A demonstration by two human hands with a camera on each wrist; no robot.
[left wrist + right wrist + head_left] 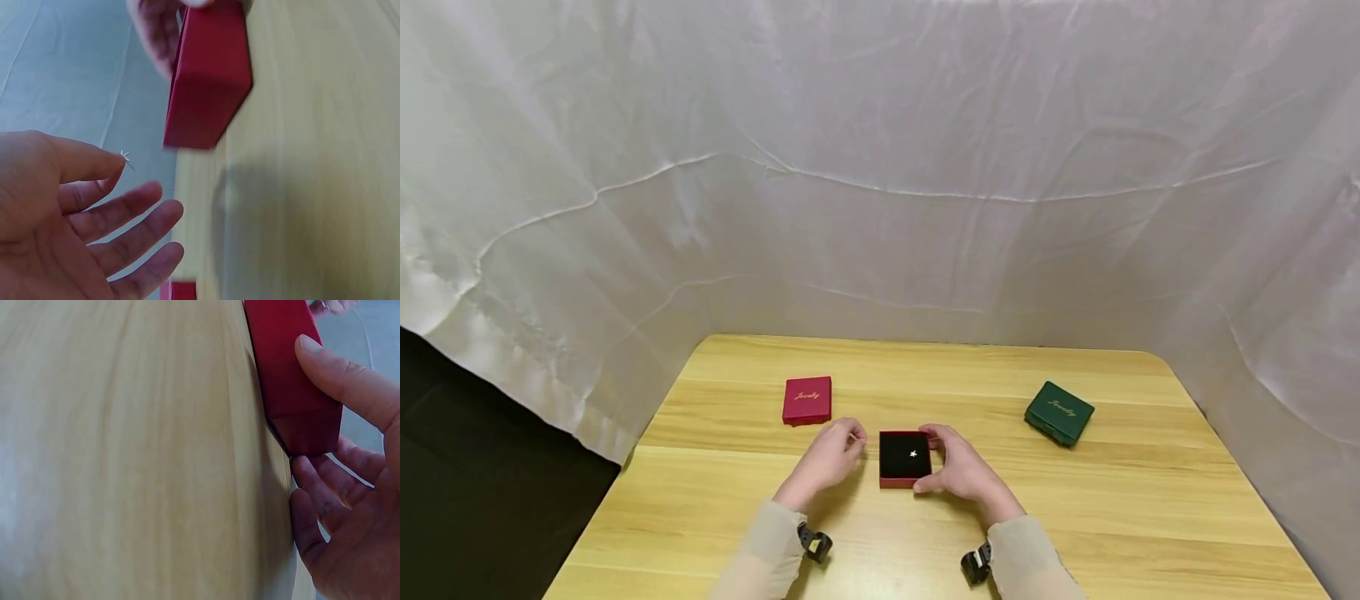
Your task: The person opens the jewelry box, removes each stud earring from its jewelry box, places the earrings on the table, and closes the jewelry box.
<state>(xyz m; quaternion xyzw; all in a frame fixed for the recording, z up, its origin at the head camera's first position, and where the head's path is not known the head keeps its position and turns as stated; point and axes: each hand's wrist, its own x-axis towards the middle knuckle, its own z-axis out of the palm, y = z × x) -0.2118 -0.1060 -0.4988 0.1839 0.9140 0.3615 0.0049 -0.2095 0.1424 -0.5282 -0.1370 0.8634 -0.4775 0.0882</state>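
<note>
A red jewelry box (906, 482) with a black pad lies in front of me on the table, its top off. One silver star stud earring (913, 454) sits on the pad, right of its middle. My right hand (958, 467) holds the box by its right side, thumb at the near corner and fingers at the far one. In the right wrist view, the thumb (331, 365) presses on the red wall. Left of the box, my left hand (831, 458) pinches a second star stud earring (126, 159) between thumb and index fingertip, with the other fingers spread loosely.
A red square case (807, 398) lettered "Jewelry" lies at the back left. On the right is a dark green "Jewelry" box (1060, 412), set at an angle. White cloth (880, 242) hangs behind the wooden table (925, 375).
</note>
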